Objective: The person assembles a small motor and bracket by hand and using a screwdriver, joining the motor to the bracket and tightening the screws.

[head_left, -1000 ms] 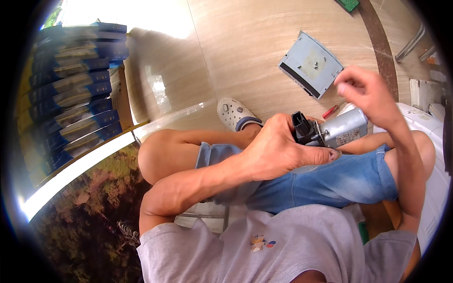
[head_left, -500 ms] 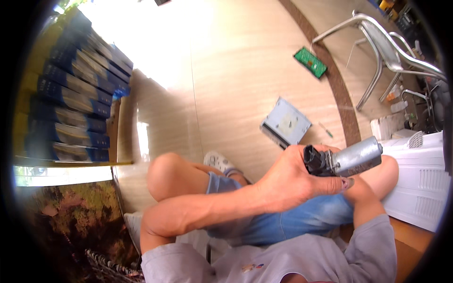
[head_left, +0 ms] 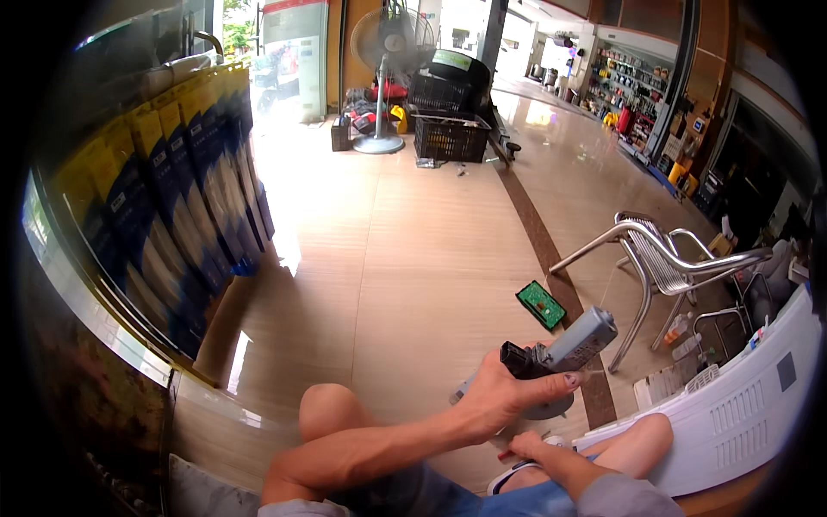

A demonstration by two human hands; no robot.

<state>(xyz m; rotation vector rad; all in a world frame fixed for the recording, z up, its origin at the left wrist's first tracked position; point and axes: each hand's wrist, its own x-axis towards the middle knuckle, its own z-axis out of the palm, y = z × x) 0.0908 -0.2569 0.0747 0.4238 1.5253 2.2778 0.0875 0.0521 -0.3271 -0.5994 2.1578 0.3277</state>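
My left hand is wrapped around an electric motor with a silver cylindrical body and a black plastic connector. The motor's lower part is mostly covered by my fingers, while the cylinder points up and to the right. Just below it, my right hand is closed on a slim thing whose red end sticks out to the left; its kind does not show. Behind my left hand, a corner of a grey metal box shows on the floor. A green circuit board in a black frame lies farther ahead.
A metal chair stands at right, beside a white vented panel. At left is a rack of blue and yellow packages. Farther off are a standing fan and a black crate. Bottles stand past the chair.
My view has tilted up, bringing the fan, crate and shop into sight. The motor in my left hand now points more upward. My right hand, hidden before, shows with a red-ended thing.
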